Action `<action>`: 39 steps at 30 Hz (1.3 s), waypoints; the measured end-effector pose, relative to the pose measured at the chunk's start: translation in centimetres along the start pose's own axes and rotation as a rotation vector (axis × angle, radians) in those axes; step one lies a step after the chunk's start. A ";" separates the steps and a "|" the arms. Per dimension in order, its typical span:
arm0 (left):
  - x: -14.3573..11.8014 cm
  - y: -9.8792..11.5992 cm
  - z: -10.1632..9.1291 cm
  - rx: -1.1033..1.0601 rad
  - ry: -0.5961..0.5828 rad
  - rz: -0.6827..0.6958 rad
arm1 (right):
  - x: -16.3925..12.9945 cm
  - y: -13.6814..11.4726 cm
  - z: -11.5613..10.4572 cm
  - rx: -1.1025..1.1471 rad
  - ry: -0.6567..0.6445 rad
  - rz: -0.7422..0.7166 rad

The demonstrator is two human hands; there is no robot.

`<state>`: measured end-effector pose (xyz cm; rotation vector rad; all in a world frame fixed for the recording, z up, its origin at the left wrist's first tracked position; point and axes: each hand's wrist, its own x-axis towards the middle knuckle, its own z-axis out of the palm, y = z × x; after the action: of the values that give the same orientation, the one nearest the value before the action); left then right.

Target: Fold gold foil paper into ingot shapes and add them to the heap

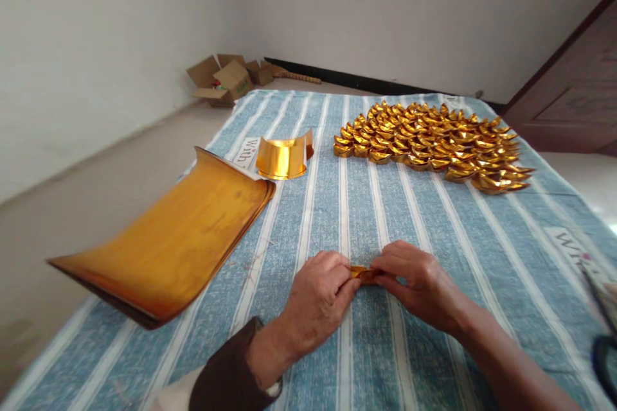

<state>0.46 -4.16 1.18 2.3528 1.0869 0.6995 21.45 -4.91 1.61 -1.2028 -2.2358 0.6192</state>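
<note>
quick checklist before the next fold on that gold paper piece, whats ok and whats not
1. Both hands on the piece: ok. The left hand and right hand pinch the small gold paper piece between them.
2. Piece visible enough to judge its folds: cannot tell, the fingers cover most of it.
3. Bare striped cloth ahead of the hands: ok.
4. Stack of gold sheets close by: ok, it lies to the left, its edges curled up.
5. Pile of folded gold ingots kept apart: ok, it sits at the far side of the cloth.
6. Curled gold strip: ok, it stands beyond the stack, untouched.
</note>
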 end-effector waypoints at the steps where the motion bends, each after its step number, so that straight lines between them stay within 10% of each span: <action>1: 0.0 0.1 0.0 -0.005 0.003 -0.010 | 0.0 -0.1 0.0 -0.033 0.008 -0.011; 13: -0.4 0.4 0.8 -0.025 0.088 -0.082 | -0.7 -0.2 1.2 -0.434 0.014 -0.075; 39: -0.7 0.4 1.3 0.167 0.116 0.051 | -0.6 -0.7 1.1 -0.495 -0.005 -0.119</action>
<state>1.06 -5.22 0.23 2.5152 1.1792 0.8003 20.61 -5.97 1.08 -1.2736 -2.5262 0.0142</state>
